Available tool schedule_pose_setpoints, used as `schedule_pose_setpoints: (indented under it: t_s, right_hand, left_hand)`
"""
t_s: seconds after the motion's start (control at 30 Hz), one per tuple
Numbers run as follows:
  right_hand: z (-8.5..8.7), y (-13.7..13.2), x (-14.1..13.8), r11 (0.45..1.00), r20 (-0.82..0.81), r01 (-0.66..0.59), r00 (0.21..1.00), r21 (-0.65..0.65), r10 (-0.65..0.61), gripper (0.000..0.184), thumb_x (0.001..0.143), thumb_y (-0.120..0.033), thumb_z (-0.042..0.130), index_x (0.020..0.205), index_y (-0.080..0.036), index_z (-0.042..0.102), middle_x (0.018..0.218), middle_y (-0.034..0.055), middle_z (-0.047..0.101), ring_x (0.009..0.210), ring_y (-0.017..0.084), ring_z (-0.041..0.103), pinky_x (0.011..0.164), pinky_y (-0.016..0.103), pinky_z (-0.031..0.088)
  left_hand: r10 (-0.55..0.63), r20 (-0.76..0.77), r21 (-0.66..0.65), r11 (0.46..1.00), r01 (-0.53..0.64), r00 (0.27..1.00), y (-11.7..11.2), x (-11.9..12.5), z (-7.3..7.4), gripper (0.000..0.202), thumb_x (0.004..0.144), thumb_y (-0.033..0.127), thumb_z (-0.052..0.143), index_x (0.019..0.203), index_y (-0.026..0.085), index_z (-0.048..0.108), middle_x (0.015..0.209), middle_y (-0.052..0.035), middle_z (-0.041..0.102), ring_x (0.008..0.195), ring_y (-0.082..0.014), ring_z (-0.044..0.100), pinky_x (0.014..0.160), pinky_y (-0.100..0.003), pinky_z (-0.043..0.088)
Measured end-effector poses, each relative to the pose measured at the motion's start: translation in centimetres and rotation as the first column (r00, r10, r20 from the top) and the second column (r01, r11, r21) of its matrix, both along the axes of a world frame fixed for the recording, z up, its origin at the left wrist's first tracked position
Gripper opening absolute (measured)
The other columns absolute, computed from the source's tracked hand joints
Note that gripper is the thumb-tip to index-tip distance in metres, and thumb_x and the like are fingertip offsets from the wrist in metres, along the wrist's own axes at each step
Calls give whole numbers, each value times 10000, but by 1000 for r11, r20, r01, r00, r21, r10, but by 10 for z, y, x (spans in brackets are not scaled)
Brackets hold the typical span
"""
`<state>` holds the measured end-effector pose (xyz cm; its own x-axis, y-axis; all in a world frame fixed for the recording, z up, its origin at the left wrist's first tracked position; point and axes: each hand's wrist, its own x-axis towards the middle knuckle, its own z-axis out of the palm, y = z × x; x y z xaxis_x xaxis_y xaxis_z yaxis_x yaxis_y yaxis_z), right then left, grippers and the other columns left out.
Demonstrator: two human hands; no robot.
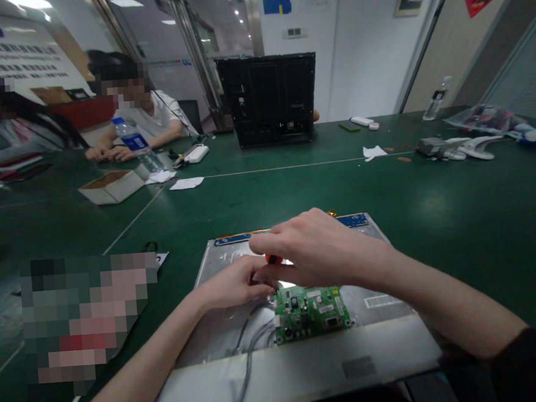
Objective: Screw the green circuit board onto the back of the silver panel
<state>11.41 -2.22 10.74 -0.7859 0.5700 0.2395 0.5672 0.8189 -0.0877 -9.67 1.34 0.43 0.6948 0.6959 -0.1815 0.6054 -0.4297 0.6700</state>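
My right hand (315, 250) is closed over a screwdriver (273, 259), of which only a bit of the orange-red and black handle shows below the fingers. Beside it, my left hand (239, 282) has its fingers drawn together at the upper left corner of a green circuit board (310, 314); what they pinch, if anything, is hidden. The board lies on the silvery metal back of a display panel (380, 300). Grey cables (249, 355) run from the board's left side toward me. A narrow blue board (354, 220) lines the panel's far edge.
A black monitor housing (270, 100) stands upright across the green table (456, 212). On the left are an open carton (111, 187), a water bottle (138, 146) and two seated people. Loose parts (457, 148) and another bottle (438, 100) lie and stand at right.
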Motion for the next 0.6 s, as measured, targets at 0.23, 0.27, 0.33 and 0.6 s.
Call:
schedule_pose_setpoints:
  t_s: [0.23,0.27,0.33,0.6]
  right_hand:
    - [-3,-1,0,1000,-52,-13,999,9,13,220,888,-269,442,1079,-172,495,879,25,645,567,110,421,483,263,171]
    - [-3,-1,-1,1000,-54,-13,998,-1,13,235,879,-263,443,1088,-168,490,891,30,646,569,110,423,485,263,175]
    - [-2,-1,-1,1000,-52,-14,999,-16,13,232,879,-262,444,1086,-168,494,895,33,651,580,110,436,493,263,178]
    - [1,1,-1,1000,0,24,1000,-10,-24,158,932,-339,478,950,-210,566,771,3,657,578,109,454,507,269,159]
  left_hand:
    - [-55,37,5,998,55,998,4,0,-4,185,762,340,617,793,159,638,786,-23,661,806,-227,607,726,-295,466]
    - [-55,36,11,998,54,998,4,-1,-5,183,763,336,617,807,159,639,807,-24,662,833,-232,605,744,-300,469]
    - [-47,19,31,998,46,999,3,-2,-5,197,763,340,617,840,161,646,848,-31,664,882,-245,598,772,-314,468]
    - [-26,-1,-28,999,26,1000,1,-2,-3,205,781,351,591,841,162,644,859,-36,676,826,-224,618,718,-290,472]
